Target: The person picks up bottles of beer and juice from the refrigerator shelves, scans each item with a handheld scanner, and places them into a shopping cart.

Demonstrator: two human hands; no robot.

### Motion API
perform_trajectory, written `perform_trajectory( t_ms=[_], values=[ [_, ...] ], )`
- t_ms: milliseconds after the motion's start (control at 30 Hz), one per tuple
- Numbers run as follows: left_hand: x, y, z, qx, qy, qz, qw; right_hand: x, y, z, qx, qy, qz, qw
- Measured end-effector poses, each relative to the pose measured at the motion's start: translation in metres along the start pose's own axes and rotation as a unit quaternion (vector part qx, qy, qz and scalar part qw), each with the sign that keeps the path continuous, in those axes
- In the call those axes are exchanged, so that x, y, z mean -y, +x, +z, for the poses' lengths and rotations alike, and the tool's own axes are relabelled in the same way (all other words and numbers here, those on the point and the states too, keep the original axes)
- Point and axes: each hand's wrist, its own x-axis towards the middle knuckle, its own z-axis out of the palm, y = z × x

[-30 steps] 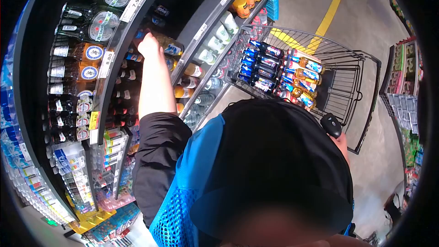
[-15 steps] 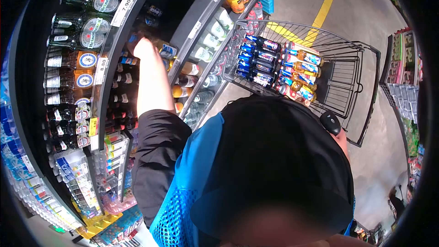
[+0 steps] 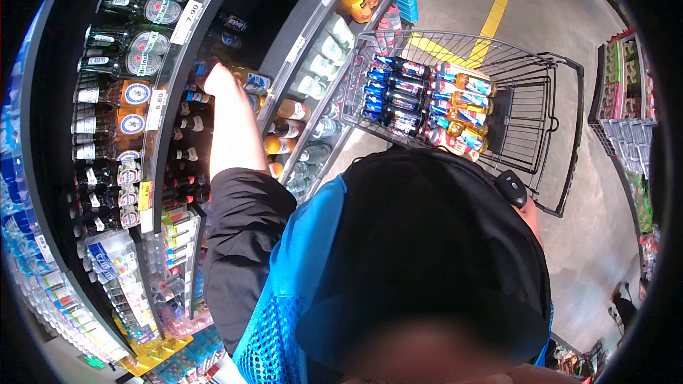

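Note:
My left hand reaches into the dark shelf on the left. Its fingers are closed at the neck end of an amber bottle with a blue and white label; shadow partly hides the fingertips. At the near right side of the shopping cart, my right hand is mostly covered by the black cap and a rounded black device with a small pale mark. Its fingers do not show. Inside the cart lie dark bottles with blue necks and amber bottles with colourful labels.
Green beer bottles stand above a price rail on the left. A lower shelf has pale-labelled bottles and orange drinks. Another stocked rack stands at right, across the grey floor with its yellow line.
The cart appears a little farther left in the view, and the shelf has shifted slightly. My left hand stays at the amber bottle inside the shelf.

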Motion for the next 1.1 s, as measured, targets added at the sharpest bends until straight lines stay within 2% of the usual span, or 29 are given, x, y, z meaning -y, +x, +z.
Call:
perform_trajectory(
  t_ms=[133, 167, 200, 233, 267, 300, 433, 567, 600, 667, 700, 733, 767, 833, 867, 900, 933, 967, 1000, 1033, 1067, 1100],
  values=[
    [0.012, 0.011, -0.008, 0.038, -0.021, 0.005, 0.999, 0.000, -0.005, -0.003, -0.009, 0.007, 0.011, 1.000],
    [0.057, 0.078, -0.009, 0.117, 0.122, 0.134, 0.976, -0.003, -0.005, -0.005, 0.002, 0.018, 0.005, 1.000],
    [0.098, 0.139, -0.010, 0.154, 0.273, 0.298, 0.902, -0.005, -0.005, -0.007, 0.002, 0.019, 0.004, 1.000],
    [0.077, 0.117, -0.015, 0.153, 0.353, 0.444, 0.809, -0.007, -0.005, -0.009, 0.016, 0.017, -0.013, 1.000],
    [0.063, 0.087, -0.009, 0.100, 0.128, 0.122, 0.979, -0.010, -0.006, -0.011, 0.029, 0.015, -0.030, 0.999],
    [0.034, 0.041, -0.005, 0.067, 0.071, 0.052, 0.994, -0.011, -0.006, -0.013, 0.028, 0.013, -0.029, 0.999],
    [-0.013, -0.023, -0.005, 0.057, 0.050, -0.026, 0.997, -0.020, -0.005, -0.023, 0.022, -0.008, -0.029, 0.999],
    [-0.052, -0.081, -0.018, 0.071, 0.052, -0.037, 0.995, -0.019, -0.005, -0.031, 0.030, -0.012, 0.010, 0.999],
    [-0.030, -0.046, -0.022, 0.108, 0.060, 0.002, 0.992, -0.019, -0.005, -0.031, 0.035, -0.016, 0.010, 0.999],
    [-0.036, -0.052, -0.041, 0.112, 0.106, 0.011, 0.988, -0.024, -0.005, -0.032, -0.023, -0.024, 0.030, 0.999],
    [-0.038, -0.057, -0.051, 0.122, 0.153, 0.021, 0.980, -0.031, -0.002, -0.035, -0.017, -0.028, 0.028, 0.999],
    [-0.030, -0.072, -0.058, 0.149, -0.002, 0.216, 0.965, -0.043, 0.003, -0.042, -0.011, -0.032, 0.005, 0.999],
    [-0.026, -0.086, -0.073, 0.113, 0.048, 0.198, 0.973, -0.054, 0.008, -0.049, -0.005, -0.036, -0.018, 0.999],
    [-0.008, -0.119, -0.097, 0.153, -0.072, 0.196, 0.966, -0.071, 0.015, -0.061, -0.054, -0.157, -0.021, 0.986],
    [0.015, -0.129, -0.117, 0.174, 0.071, 0.235, 0.954, -0.073, 0.019, -0.064, -0.055, -0.177, -0.018, 0.983],
    [0.048, -0.134, -0.136, 0.190, 0.211, 0.268, 0.921, -0.071, 0.024, -0.064, -0.048, -0.185, -0.014, 0.982],
    [0.088, -0.139, -0.154, 0.312, 0.204, 0.233, 0.898, -0.068, 0.028, -0.064, -0.040, -0.193, -0.012, 0.980],
    [0.125, -0.151, -0.169, 0.380, 0.242, 0.353, 0.820, -0.065, 0.033, -0.063, -0.032, -0.200, -0.012, 0.979],
    [0.133, -0.170, -0.187, 0.514, 0.450, 0.147, 0.716, -0.061, 0.037, -0.062, -0.025, -0.204, -0.013, 0.979],
    [0.162, -0.178, -0.202, 0.639, 0.420, 0.124, 0.633, -0.058, 0.039, -0.062, -0.018, -0.210, -0.012, 0.977],
    [0.165, -0.194, -0.225, 0.719, 0.414, 0.181, 0.529, -0.057, 0.041, -0.063, -0.013, -0.217, -0.012, 0.976],
    [0.164, -0.209, -0.233, 0.713, 0.571, 0.135, 0.384, -0.056, 0.043, -0.063, -0.009, -0.222, -0.014, 0.975]
  ],
)
